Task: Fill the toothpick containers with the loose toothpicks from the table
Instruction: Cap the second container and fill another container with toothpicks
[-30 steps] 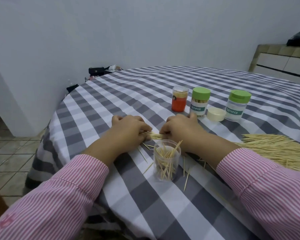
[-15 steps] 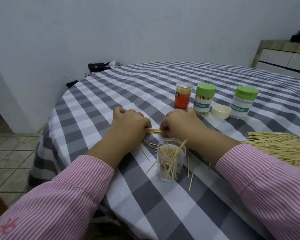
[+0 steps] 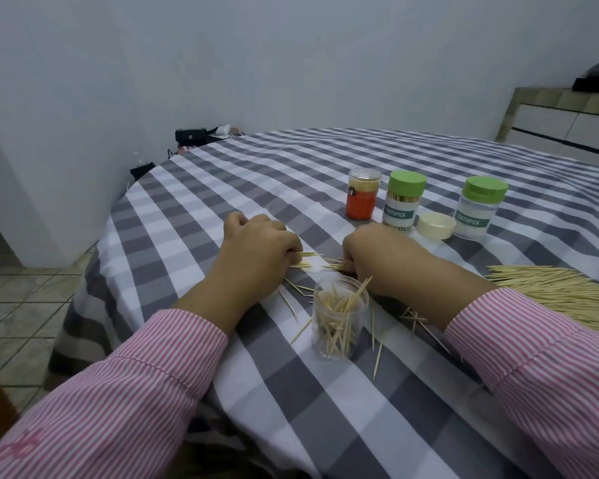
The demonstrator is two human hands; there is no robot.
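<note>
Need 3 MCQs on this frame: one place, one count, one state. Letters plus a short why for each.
1. Where is the cream lid?
A. On the open jar
B. Between the two green-capped containers
C. Left of the left hand

2. How many containers have green caps?
A. One
B. Two
C. Three

3. The clear jar nearest the person is:
A. Open, partly filled
B. Capped, full
C. Tipped over

Key: 1 B, it lies on the cloth between the full green-capped container and the other one. 2 B, only those two; the orange container has a clear cap. 3 A, toothpicks stick out past its open rim.
</note>
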